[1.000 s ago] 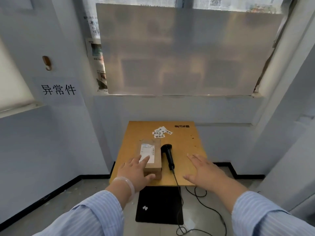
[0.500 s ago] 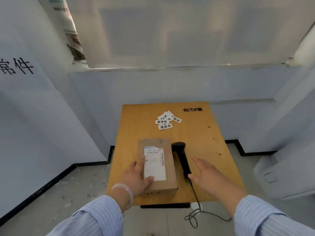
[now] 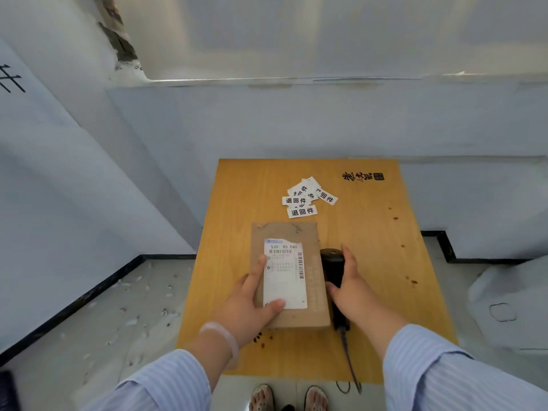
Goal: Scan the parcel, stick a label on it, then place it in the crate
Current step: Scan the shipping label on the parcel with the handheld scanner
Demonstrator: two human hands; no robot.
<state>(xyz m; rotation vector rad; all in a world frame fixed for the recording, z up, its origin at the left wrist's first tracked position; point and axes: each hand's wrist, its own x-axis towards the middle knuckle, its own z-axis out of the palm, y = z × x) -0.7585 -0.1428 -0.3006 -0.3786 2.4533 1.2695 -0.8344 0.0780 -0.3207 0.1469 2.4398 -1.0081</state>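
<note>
A flat brown cardboard parcel [image 3: 311,232] with a white shipping label lies on the small wooden table [image 3: 370,247]. My left hand [image 3: 249,304] rests on its near left corner, thumb on the label and fingers along the left edge. Right beside the parcel lies a black handheld scanner [image 3: 332,262]. My right hand [image 3: 350,286] wraps around its handle. Several small white stickers [image 3: 305,198] with black print lie in a loose pile beyond the parcel. No crate is in view.
The scanner's cable [image 3: 348,360] runs off the table's near edge to the floor. Pale walls close in behind and on the left. A white rounded object [image 3: 510,307] stands at the right. My feet [image 3: 289,397] are under the near edge.
The view has tilted down and come closer to the table. My right hand moved left from the tabletop onto the scanner and closed around it. My left hand stays on the parcel.
</note>
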